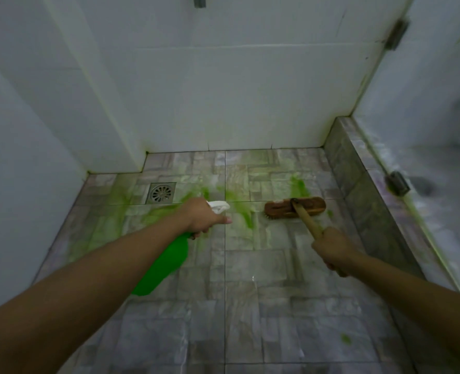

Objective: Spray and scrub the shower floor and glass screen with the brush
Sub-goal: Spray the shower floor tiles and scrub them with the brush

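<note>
You stand in a shower stall with white tiled walls [223, 90] on the far side and to your left. The floor [263, 306] is grey stone-look tile, wet, with green cleaner [239, 197] smeared across its far half and a small spot of it near your right forearm. On your right a raised tiled kerb [358, 184] carries the glass screen [425, 103], which has two metal hinges and green streaks along its lower edge.

Your left hand [200, 215] is closed around the neck of a green bottle [164, 265]; its white nozzle [219, 205] points toward the far wall, above the floor. Your right hand [331, 248] is wrapped tight around the wooden handle of the brush [294, 207], whose brown head lies bristles-down on the floor, just beside the kerb and at the edge of the green patch. A square metal drain [161, 193] sits at the far left of the floor, well apart from the brush.
</note>
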